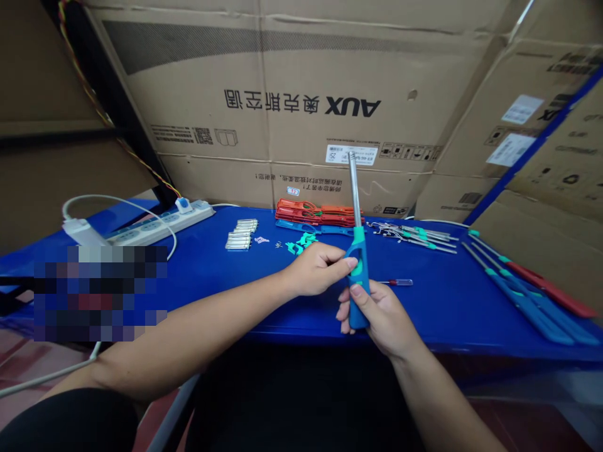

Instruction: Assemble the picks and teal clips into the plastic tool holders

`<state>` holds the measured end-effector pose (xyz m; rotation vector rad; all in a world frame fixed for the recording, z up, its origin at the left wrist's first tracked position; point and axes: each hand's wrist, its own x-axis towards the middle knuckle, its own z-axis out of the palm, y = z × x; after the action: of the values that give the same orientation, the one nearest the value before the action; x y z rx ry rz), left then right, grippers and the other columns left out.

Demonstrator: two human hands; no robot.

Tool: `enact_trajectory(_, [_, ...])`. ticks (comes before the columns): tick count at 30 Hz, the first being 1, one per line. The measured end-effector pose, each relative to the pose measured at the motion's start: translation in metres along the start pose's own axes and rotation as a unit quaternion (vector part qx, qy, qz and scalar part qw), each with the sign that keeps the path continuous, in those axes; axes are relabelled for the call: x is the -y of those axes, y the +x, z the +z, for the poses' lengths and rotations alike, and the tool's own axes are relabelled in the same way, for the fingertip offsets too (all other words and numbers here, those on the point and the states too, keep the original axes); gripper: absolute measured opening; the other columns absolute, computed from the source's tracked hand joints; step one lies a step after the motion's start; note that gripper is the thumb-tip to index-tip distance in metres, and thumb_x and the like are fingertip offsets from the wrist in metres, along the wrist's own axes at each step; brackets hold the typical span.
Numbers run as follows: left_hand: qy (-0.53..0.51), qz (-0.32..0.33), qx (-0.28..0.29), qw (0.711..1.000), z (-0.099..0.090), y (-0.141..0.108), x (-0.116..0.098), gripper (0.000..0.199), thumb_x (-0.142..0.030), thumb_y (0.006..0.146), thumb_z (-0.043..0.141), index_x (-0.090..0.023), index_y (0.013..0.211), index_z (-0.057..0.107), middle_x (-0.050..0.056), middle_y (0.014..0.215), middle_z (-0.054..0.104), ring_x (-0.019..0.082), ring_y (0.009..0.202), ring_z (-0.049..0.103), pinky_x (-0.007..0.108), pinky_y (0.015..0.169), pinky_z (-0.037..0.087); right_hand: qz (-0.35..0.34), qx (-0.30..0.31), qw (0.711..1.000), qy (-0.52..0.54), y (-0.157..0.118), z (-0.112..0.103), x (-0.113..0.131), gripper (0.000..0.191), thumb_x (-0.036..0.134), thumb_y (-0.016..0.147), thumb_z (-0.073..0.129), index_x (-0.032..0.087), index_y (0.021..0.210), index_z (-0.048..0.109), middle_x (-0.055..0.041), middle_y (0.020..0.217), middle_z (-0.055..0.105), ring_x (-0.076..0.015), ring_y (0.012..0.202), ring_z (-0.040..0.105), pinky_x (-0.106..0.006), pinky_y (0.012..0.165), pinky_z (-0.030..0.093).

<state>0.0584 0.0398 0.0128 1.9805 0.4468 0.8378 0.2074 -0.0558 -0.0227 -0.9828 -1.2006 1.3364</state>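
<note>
A long-nosed utility lighter (358,263) with a blue and teal handle and a thin metal tube stands upright between my hands. My right hand (379,317) wraps the lower handle. My left hand (318,270) comes in from the left, its fingertips pressed on the teal upper part. Just below the lighter lies a small screwdriver (396,282) with a red and blue handle. Farther off on the blue table (447,314) are red handle shells (315,213), blue shells (306,228), teal small parts (299,245), and metal tubes with wires (414,237).
Small metal cylinders (242,235) lie at the table's back left. Blue and red lighter bodies (527,298) lie at the right. A white power strip (155,225) sits at the far left corner, with a cable looping off it. Large cardboard boxes (301,107) stand behind the table.
</note>
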Motion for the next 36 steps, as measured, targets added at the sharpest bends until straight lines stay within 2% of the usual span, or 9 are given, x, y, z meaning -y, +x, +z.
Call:
enact_trajectory(3, [-0.028,-0.014,-0.006,0.999,0.002,0.0,0.0,0.057,-0.065,0.089,0.05,-0.013,0.067,0.061,-0.002,0.055,0.048,0.009,0.052,0.04,0.021,0.051,0.035,-0.028,0.006,0.995,0.097,-0.001,0.002,0.002,0.034,0.049,0.09,0.065,0.026,0.111,0.053,0.0048,0.07,0.063,-0.0098,0.044,0.057,-0.021,0.042,0.048])
enact_trajectory(7, [-0.019,0.004,-0.034,0.999,0.002,0.0,-0.003,0.061,-0.07,0.088,0.049,-0.013,0.067,0.06,-0.003,0.056,0.044,0.009,0.053,0.037,0.021,0.051,0.033,0.005,0.11,0.975,0.194,-0.006,0.001,0.009,0.049,0.048,0.091,0.062,0.04,0.133,0.037,0.0061,0.078,0.057,-0.0061,0.039,0.041,-0.015,0.031,0.031])
enact_trajectory(12, [-0.076,-0.003,0.007,0.997,0.003,-0.001,-0.002,0.059,-0.071,0.087,0.051,-0.014,0.076,0.063,-0.002,0.061,0.048,0.01,0.056,0.041,0.022,0.053,0.036,0.014,0.137,0.964,0.227,-0.009,0.0,0.008,0.04,0.06,0.096,0.046,0.039,0.13,0.042,0.0094,0.064,0.042,-0.0037,0.036,0.017,-0.014,0.034,0.016])
enact_trajectory(17, [-0.09,-0.008,0.034,0.995,0.003,0.0,0.0,0.06,-0.072,0.088,0.049,-0.014,0.079,0.062,-0.003,0.062,0.046,0.01,0.056,0.04,0.022,0.055,0.035,0.006,0.117,0.968,0.223,-0.008,0.005,0.007,0.031,0.055,0.098,0.046,0.034,0.12,0.046,0.0094,0.062,0.041,-0.0037,0.036,0.019,-0.014,0.035,0.016])
enact_trajectory(23, [0.112,0.054,0.038,0.992,-0.011,0.001,0.0,0.072,-0.074,0.095,0.019,-0.017,0.063,0.051,0.002,0.061,0.053,0.013,0.058,0.05,0.026,0.06,0.038,-0.007,0.059,0.983,0.173,-0.007,0.001,0.014,0.036,0.051,0.098,0.051,0.032,0.128,0.044,0.0076,0.064,0.045,-0.0041,0.038,0.026,-0.016,0.038,0.018])
enact_trajectory(29, [0.33,0.178,0.224,0.899,-0.021,-0.006,-0.017,0.056,-0.053,0.101,0.031,-0.019,0.061,0.05,0.004,0.061,0.057,0.015,0.057,0.05,0.029,0.056,0.032,-0.021,0.02,0.988,0.153,-0.006,-0.015,0.017,0.029,0.049,0.098,0.051,0.031,0.12,0.047,0.0084,0.062,0.042,-0.0036,0.038,0.025,-0.016,0.039,0.015])
enact_trajectory(32, [0.432,0.09,0.229,0.868,-0.044,-0.003,-0.038,0.05,-0.05,0.1,0.039,-0.019,0.068,0.061,0.006,0.069,0.066,0.015,0.058,0.053,0.028,0.054,0.029,-0.007,0.017,0.991,0.129,-0.004,-0.021,0.016,0.039,0.054,0.096,0.053,0.031,0.127,0.044,0.0085,0.063,0.044,-0.0034,0.038,0.024,-0.016,0.038,0.016])
enact_trajectory(34, [0.476,-0.045,0.202,0.855,-0.076,0.003,-0.045,0.042,-0.044,0.099,0.041,-0.019,0.079,0.068,0.005,0.073,0.068,0.014,0.06,0.055,0.026,0.055,0.032,-0.013,0.019,0.994,0.108,-0.003,-0.026,0.015,0.039,0.056,0.095,0.054,0.03,0.124,0.045,0.0088,0.062,0.042,-0.0032,0.038,0.024,-0.016,0.038,0.016])
enact_trajectory(36, [0.552,-0.207,0.118,0.799,-0.116,0.007,-0.042,0.029,-0.045,0.087,0.06,-0.019,0.078,0.071,0.005,0.072,0.069,0.015,0.061,0.056,0.025,0.056,0.032,-0.026,0.008,0.997,0.075,0.0,-0.032,0.013,0.039,0.057,0.094,0.054,0.029,0.121,0.046,0.0089,0.062,0.041,-0.0034,0.038,0.025,-0.017,0.038,0.016])
